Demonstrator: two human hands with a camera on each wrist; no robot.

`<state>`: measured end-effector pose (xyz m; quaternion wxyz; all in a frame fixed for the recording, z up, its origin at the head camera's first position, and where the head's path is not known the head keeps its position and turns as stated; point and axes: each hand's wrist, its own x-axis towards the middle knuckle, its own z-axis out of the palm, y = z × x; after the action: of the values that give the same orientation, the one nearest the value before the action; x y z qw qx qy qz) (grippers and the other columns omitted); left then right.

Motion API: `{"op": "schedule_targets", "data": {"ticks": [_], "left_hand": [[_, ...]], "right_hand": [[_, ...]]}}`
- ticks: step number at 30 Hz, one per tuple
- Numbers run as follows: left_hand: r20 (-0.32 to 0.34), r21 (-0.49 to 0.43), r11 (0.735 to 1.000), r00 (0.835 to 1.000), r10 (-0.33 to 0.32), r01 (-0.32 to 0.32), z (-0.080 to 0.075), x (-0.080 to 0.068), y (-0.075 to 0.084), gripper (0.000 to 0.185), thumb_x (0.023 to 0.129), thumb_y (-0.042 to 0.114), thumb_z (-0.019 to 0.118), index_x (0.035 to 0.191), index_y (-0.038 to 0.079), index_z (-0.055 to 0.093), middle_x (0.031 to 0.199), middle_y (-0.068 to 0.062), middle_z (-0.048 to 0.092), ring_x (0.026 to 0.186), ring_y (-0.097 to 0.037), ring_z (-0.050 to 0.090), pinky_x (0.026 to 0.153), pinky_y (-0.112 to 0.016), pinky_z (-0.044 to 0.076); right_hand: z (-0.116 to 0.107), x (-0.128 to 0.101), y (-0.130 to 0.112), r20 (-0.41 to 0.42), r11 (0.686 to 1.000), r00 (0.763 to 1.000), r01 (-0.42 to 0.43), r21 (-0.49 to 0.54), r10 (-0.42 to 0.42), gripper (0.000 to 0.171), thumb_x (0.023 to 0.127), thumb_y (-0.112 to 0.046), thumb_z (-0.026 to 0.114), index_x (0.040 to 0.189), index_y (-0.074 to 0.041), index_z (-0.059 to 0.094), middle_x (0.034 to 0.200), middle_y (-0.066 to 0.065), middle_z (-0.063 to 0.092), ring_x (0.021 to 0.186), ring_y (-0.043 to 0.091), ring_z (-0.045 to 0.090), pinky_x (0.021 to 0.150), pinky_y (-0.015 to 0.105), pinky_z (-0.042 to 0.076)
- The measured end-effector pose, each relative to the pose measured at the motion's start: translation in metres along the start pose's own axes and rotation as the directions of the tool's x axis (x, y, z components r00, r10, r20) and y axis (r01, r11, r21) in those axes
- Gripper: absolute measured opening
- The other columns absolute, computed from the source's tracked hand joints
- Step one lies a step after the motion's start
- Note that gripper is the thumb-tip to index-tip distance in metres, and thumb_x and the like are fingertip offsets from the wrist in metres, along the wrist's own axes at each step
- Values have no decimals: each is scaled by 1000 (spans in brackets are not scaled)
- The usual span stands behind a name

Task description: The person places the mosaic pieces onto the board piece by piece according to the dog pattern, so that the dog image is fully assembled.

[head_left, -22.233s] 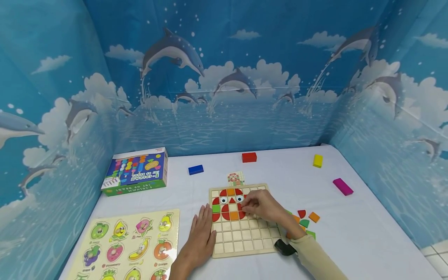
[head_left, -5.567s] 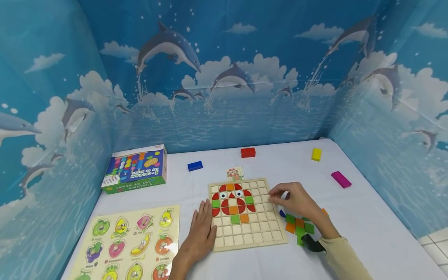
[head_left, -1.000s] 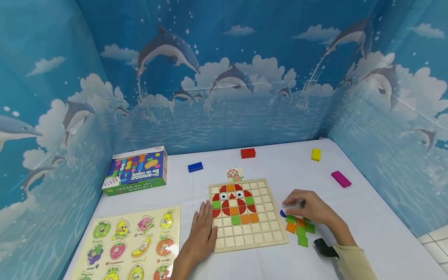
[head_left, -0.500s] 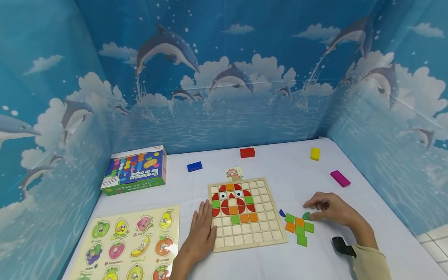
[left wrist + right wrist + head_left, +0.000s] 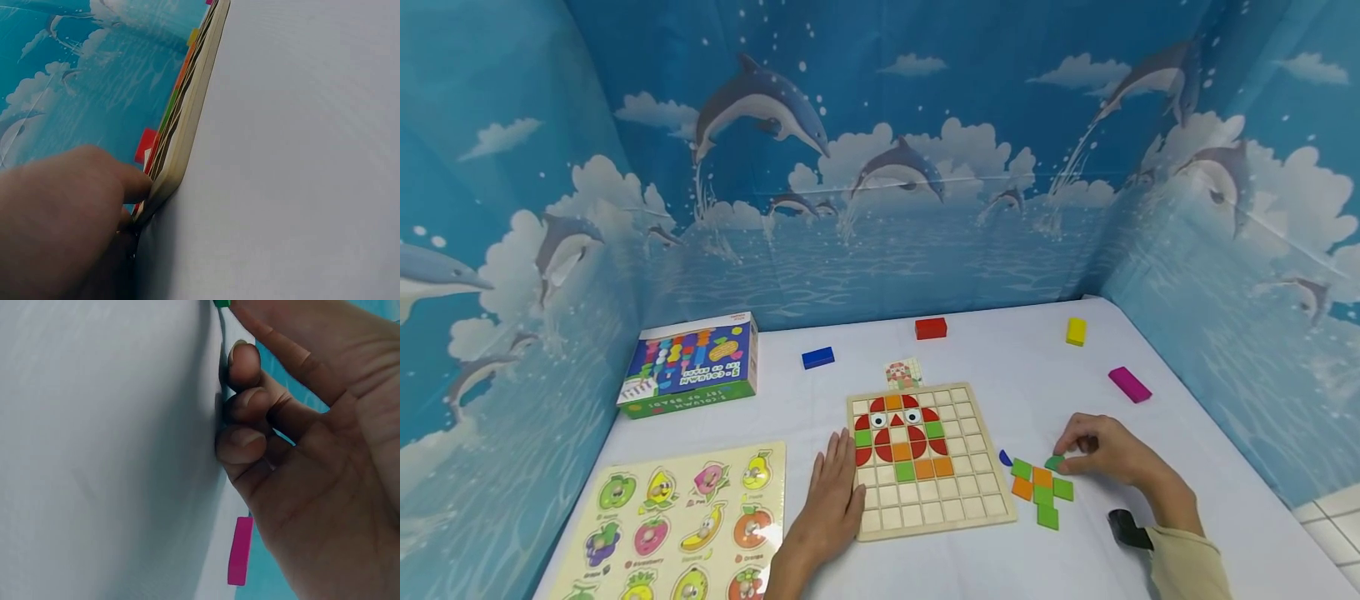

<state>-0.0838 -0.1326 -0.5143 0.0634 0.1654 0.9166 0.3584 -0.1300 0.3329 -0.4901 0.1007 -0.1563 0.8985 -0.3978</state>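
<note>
A wooden grid board (image 5: pixel 934 500) lies on the white table, its upper left cells filled with red, orange and green pieces. My left hand (image 5: pixel 833 500) lies flat with straight fingers against the board's left edge (image 5: pixel 187 125). Right of the board are loose green and orange squares (image 5: pixel 1041 489) and a small blue piece (image 5: pixel 1004 457). At the far end of that cluster my right hand (image 5: pixel 1101 450) pinches a rounded green piece (image 5: pixel 1055 461) low over the table. In the right wrist view only a corner of the green piece (image 5: pixel 221 302) shows, beyond the other curled fingers (image 5: pixel 244 362).
A small pattern card (image 5: pixel 904 373) lies behind the board. A colourful box (image 5: pixel 688 364) and a fruit puzzle (image 5: pixel 677 525) are on the left. Blue (image 5: pixel 817 357), red (image 5: pixel 931 328), yellow (image 5: pixel 1076 331) and magenta (image 5: pixel 1130 384) blocks are scattered at the back and right. Blue dolphin walls enclose the table.
The board has gained several pieces. My right hand left the board, passed over the loose pieces to the right and now has its fingertips on the green rounded piece. The left hand stayed put.
</note>
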Motion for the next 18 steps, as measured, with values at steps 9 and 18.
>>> {"op": "schedule_targets", "data": {"ticks": [9, 18], "left_hand": [[-33, -46, 997, 998, 59, -61, 7, 0, -7, 70, 113, 21, 50, 170, -5, 18, 179, -22, 13, 167, -41, 3, 133, -38, -13], [-32, -32, 998, 998, 47, -48, 4, -1, -5, 70, 112, 19, 52, 170, -5, 19, 179, -21, 13, 167, -40, 3, 135, -50, -5]], "right_hand": [[1, -3, -7, -30, 995, 995, -92, -42, 91, 19, 85, -15, 93, 92, -13, 75, 82, -1, 58, 78, 13, 52, 65, 22, 45], [20, 14, -26, -185, 997, 982, 41, 60, -29, 18, 89, -4, 87, 106, -8, 82, 81, -3, 66, 74, 14, 58, 63, 21, 51]]}}
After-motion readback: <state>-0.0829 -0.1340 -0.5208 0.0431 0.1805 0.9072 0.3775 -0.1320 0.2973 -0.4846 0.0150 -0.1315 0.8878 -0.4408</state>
